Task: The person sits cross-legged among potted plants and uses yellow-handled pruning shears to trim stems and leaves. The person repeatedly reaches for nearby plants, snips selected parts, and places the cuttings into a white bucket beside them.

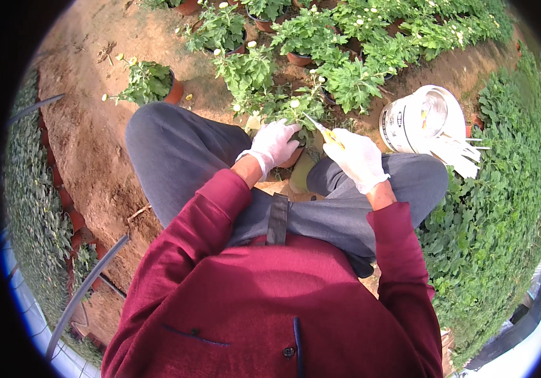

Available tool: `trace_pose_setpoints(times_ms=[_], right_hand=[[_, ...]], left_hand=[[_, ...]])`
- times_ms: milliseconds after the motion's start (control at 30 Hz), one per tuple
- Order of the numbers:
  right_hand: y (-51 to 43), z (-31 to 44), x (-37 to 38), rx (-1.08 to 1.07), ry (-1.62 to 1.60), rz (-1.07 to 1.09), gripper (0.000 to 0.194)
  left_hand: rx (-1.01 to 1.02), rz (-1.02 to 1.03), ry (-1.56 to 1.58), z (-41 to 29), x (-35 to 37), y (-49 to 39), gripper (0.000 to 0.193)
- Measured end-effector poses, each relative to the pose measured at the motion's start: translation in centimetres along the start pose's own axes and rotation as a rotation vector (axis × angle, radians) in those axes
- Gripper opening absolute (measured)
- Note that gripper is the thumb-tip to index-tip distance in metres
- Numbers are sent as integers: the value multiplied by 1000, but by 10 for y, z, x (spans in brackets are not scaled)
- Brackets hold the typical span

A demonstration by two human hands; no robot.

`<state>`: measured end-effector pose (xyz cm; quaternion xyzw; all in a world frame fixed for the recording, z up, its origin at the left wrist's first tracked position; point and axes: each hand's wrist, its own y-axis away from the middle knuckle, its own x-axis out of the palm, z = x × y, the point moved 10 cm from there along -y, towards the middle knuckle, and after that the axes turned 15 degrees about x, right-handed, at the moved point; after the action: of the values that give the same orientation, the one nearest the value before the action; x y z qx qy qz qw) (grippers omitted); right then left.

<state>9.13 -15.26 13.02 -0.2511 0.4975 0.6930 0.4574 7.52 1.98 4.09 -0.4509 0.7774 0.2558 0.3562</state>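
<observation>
Between my knees stands a potted chrysanthemum (298,105) with green leaves and pale buds. Its brown pot (291,159) is partly covered by my left hand (272,145), which wears a thin white glove. The left fingers reach into the foliage at the pot's rim; whether they grip a stem is hidden. In my right hand (355,158), also gloved, is a pair of scissors with yellow handles (332,139). The scissor blades (314,122) point up and left, close to the leaves.
A white plastic bucket (395,125) stands at the right, with a bundle of white strips (459,153) beside it. More potted chrysanthemums (355,82) fill the ground ahead. One tilted pot (174,89) is at the left. Dense foliage (502,227) borders the right side; a curved pipe (88,288) rises at lower left.
</observation>
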Motion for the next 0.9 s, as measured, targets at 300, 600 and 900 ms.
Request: trace_pose_setpoints(times_ms=[300, 600, 900], right_hand=[[-3, -38, -9, 150, -238, 27, 45], [-6, -35, -8, 52, -531, 20, 43], [-1, -44, -26, 263, -889, 154, 39]], left_hand=[[-770, -268, 391, 97, 24, 42, 42], [-110, 667, -218, 83, 94, 19, 32], [154, 698, -176, 87, 121, 35, 32]])
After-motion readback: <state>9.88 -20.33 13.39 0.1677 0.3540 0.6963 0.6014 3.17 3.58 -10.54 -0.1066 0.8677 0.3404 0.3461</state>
